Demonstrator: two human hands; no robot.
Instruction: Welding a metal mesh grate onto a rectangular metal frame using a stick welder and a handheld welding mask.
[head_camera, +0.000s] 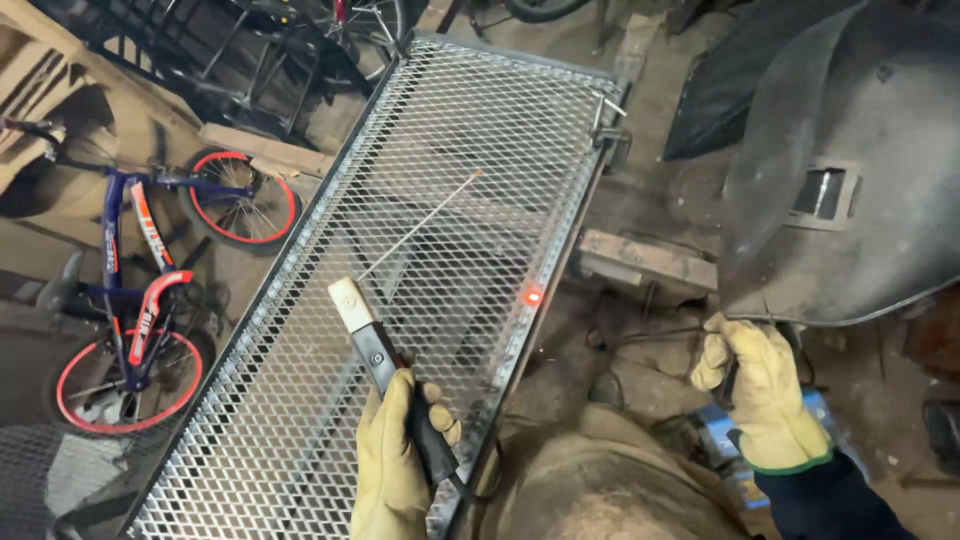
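Over the expanded-metal mesh panel (450, 150), the gloved left hand (392, 470) has its fingers clenched round the electrode holder (385, 365), welding rod (420, 225) slanting above the mesh. A weld spot (532, 295) glows orange on the frame edge. Right hand (765, 395) grips the dark welding mask (850, 170), raised alongside.

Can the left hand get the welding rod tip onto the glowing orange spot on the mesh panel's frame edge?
Probably yes: left hand holds the electrode holder, thin rod points away over silver mesh panel; nothing covers the glowing spot.
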